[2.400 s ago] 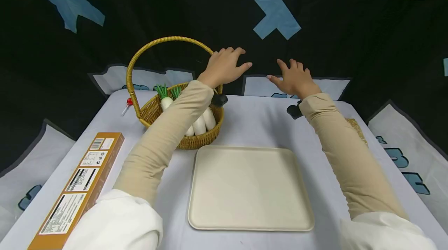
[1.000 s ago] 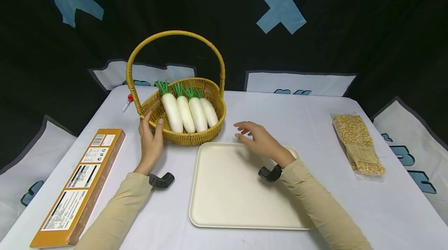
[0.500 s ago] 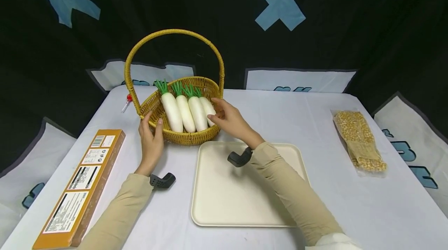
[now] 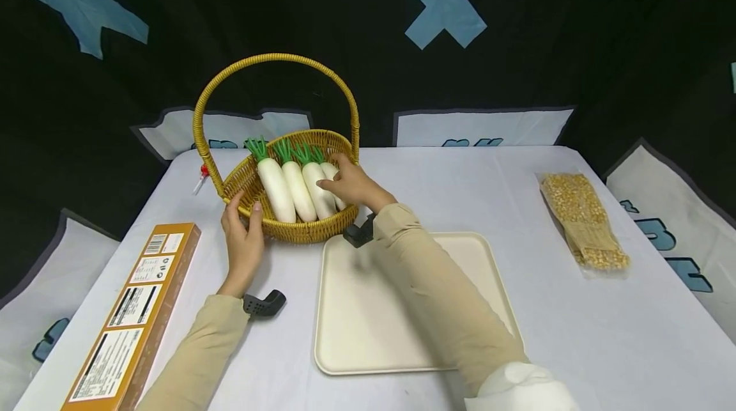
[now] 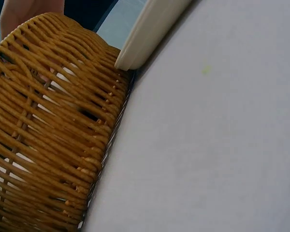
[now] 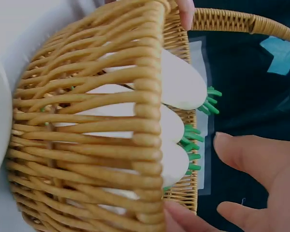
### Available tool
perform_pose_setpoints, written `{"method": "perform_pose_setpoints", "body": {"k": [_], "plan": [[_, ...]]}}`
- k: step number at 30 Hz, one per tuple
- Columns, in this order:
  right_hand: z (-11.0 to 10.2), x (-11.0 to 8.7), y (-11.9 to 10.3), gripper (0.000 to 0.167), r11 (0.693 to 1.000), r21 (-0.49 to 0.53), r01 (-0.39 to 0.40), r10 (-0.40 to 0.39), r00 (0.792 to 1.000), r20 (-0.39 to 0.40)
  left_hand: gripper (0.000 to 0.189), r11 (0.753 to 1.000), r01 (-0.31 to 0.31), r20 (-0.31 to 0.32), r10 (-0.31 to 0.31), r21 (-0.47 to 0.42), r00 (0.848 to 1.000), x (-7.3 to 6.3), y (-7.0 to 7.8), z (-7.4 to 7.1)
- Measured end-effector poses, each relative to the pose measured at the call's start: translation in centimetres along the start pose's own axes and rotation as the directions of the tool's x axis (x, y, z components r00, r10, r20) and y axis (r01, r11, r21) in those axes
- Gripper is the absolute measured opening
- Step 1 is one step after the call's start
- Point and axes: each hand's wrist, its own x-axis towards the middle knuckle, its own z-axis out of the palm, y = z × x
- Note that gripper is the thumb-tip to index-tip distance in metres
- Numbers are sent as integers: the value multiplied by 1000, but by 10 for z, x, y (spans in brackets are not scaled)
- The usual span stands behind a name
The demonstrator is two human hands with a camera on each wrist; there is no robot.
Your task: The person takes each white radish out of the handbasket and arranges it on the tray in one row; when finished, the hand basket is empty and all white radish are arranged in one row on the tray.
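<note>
A wicker basket (image 4: 305, 232) with a tall arched handle stands at the back left, holding several white radishes (image 4: 276, 190) with green tops. My left hand (image 4: 244, 248) holds its front-left rim; in the right wrist view one left fingertip (image 6: 185, 13) shows over the rim. My right hand (image 4: 359, 187) reaches over the basket's right side, around the rightmost radish (image 4: 329, 170), its fingers spread from the thumb. From the right wrist, the right thumb (image 6: 227, 145) stands apart from the radishes, and other fingers dip behind the rim.
A cream tray (image 4: 368, 334) lies in front of the basket, under my right forearm. To the left is a long orange box (image 4: 129, 318); a red lollipop (image 4: 202, 174) lies behind it. A bag of yellow kernels (image 4: 581, 219) rests at the right.
Both hands have come down from high over the table. The left has settled on the basket's rim; the right has moved left across the tray to the rightmost radish.
</note>
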Motion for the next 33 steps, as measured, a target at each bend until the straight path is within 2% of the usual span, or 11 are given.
{"method": "perform_pose_setpoints", "body": {"k": [5,10,15,21,24,27,33], "plan": [[1,5,-7,89,997,-61,-40,44,997,69,52,1000,-7,-1,7,16,1000,1,0,-1],[4,4,-15,100,993,-82,-89,95,993,71,52,1000,1,11,-1,24,1000,2,1,-3],[9,6,-18,100,987,-65,-144,145,989,4,53,1000,3,17,-3,24,1000,1,-1,-4],[18,7,-21,100,976,-46,-211,206,974,-97,53,1000,2,18,-2,17,1000,1,-2,-3],[24,6,-22,105,972,-88,-220,207,969,-136,53,1000,-3,20,3,16,1000,0,-2,-3],[29,6,-23,108,970,-126,-208,190,972,-142,53,1000,-7,21,6,20,1000,-1,-1,-3],[35,7,-21,106,968,-182,-171,140,975,-173,53,1000,-4,19,4,27,1000,0,0,-3]]}}
